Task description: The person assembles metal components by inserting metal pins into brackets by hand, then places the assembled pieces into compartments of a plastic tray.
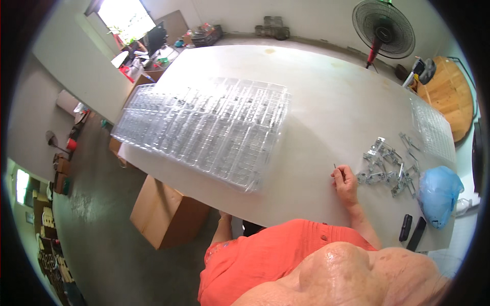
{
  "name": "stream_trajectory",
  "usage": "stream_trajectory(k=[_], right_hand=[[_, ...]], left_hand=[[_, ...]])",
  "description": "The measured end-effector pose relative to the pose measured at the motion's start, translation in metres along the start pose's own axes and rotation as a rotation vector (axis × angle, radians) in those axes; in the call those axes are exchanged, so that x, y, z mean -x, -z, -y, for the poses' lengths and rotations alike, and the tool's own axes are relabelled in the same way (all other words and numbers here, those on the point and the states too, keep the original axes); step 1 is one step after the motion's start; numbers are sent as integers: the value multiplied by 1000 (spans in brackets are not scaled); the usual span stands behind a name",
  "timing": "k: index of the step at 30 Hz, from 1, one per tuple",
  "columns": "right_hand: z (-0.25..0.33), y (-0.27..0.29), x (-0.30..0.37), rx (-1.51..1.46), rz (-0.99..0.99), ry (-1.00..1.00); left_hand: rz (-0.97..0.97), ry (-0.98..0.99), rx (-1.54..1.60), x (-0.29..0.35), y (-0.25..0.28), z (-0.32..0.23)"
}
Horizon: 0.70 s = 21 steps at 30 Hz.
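My right hand (345, 183) is over the near right part of the white table (311, 148). Its fingertips are pinched on a small, thin, dark piece (335, 166) whose kind I cannot make out. Just right of it lies a loose heap of small shiny metal brackets (384, 162). My left hand (224, 215) is low at the table's near edge, beside a cardboard box; its fingers are hidden. On the left half of the table, a stack of clear plastic trays (204, 130) with rows of compartments sticks out past the left edge.
A blue plastic bag (440, 194) and two dark, flat objects (408, 229) lie at the right end, with another clear tray (433, 127) behind. An open-sided cardboard box (168, 211) stands below the left edge. Behind the table is a standing fan (384, 30).
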State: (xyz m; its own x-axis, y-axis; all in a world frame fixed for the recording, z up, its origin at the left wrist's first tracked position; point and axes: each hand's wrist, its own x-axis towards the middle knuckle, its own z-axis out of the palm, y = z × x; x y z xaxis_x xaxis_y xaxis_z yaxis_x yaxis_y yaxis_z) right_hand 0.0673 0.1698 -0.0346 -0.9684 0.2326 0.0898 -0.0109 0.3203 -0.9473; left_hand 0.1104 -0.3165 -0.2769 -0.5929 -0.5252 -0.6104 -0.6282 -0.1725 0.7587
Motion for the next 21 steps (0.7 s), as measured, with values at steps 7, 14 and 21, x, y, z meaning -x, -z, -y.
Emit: stream_trajectory(k=[7,14,21], right_hand=[[11,-4,0,21,18,7],[17,-2,4,12,20,-4],[22,-4,5,13,0,-18]], left_hand=[[179,-67,-108,21,-76,-23],[292,-145,-179,51,-120,-37],[329,-284,-262,73,-115,-73]])
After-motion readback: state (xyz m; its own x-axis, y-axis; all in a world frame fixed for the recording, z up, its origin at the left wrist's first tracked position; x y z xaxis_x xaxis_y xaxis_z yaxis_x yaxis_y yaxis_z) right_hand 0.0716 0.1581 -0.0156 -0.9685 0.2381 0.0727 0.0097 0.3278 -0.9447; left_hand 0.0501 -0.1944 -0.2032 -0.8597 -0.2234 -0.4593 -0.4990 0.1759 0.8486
